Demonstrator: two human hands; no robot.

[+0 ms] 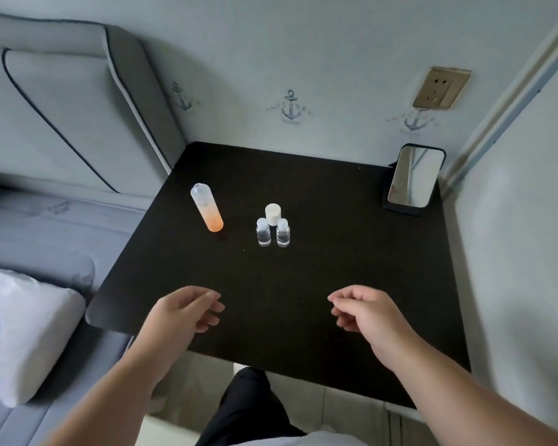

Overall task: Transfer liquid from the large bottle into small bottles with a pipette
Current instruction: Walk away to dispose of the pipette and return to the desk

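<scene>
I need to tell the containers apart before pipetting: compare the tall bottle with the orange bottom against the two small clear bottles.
The tall translucent plastic bottle with the orange bottom is much taller than the two small clear bottles. Its lower end looks orange; the small ones look colourless. It stands alone toward the left; the small ones sit side by side in front of a white cylindrical cap. All stand upright on the black table, untouched by the hands.

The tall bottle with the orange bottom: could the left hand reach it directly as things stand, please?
Probably yes. The left hand hangs open and empty over the near part of the black table, and the tall bottle stands beyond it with only bare tabletop between. The two small bottles stand off to the right, clear of that path.
</scene>
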